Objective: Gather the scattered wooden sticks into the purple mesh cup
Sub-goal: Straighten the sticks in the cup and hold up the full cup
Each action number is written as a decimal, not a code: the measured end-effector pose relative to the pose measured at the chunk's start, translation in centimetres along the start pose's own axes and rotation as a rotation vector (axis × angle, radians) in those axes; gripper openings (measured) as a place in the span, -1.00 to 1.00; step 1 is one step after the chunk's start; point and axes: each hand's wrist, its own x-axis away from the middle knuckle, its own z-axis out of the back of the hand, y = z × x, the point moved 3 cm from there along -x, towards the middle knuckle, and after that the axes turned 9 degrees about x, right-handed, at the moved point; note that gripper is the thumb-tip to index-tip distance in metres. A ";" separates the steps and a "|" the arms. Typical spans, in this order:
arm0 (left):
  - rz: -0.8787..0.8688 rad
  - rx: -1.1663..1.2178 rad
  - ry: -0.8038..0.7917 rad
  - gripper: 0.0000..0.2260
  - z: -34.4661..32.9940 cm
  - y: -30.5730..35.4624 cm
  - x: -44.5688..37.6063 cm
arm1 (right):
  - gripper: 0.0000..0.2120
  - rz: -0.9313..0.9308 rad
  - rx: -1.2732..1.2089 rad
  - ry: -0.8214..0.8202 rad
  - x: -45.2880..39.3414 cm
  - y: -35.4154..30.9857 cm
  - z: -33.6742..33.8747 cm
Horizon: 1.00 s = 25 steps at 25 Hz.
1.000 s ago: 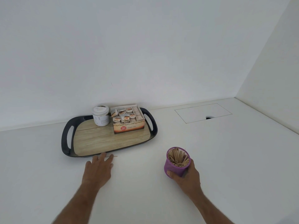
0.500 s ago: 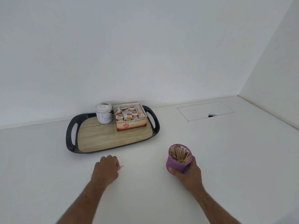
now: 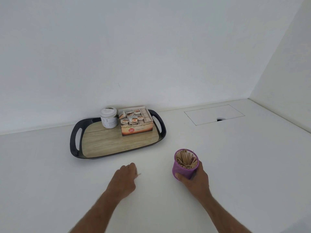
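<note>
**Two hands, one cup of sticks**

Two bare hands are reaching over a smooth white table (image 3: pixel 235 165). The right hand (image 3: pixel 195 180) is wrapping its fingers and thumb around a purple cup (image 3: pixel 184 167) and gripping it near the bottom. The cup is round, with mesh walls full of tiny holes. It is sitting tilted a little toward the camera, so its open top is showing. Inside, many thin, flat wooden sticks (image 3: pixel 186 159) are standing packed together, pale brown and straight.

The left hand (image 3: pixel 125 178) is curling into a loose fist, knuckles up, just to the left of the cup but not touching it. One thin stick (image 3: pixel 139 174) is poking out from its fingertips, so this hand is pinching it.

Farther back, near the wall, an oval tray (image 3: pixel 75 140) is lying flat. Its rim and handles are dark and shiny, and its floor is looking like light wood planks. On it a round white jar (image 3: pixel 109 118) with a white lid is standing beside an open cardboard box (image 3: pixel 137 130) of tea bags. The jar and box are close together at the tray's far edge.
</note>
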 end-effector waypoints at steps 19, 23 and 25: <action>-0.352 0.718 0.327 -0.88 0.3 17.2 -4.3 | -0.26 0.097 0.000 0.007 0.3 -0.8 0.2; -0.326 0.566 0.246 -0.90 -1.4 16.0 -4.1 | -0.25 0.081 0.019 0.012 0.1 -0.2 0.0; -0.365 0.398 0.212 -0.88 -1.8 15.8 -4.2 | -0.27 0.079 0.028 0.005 0.1 0.0 -0.1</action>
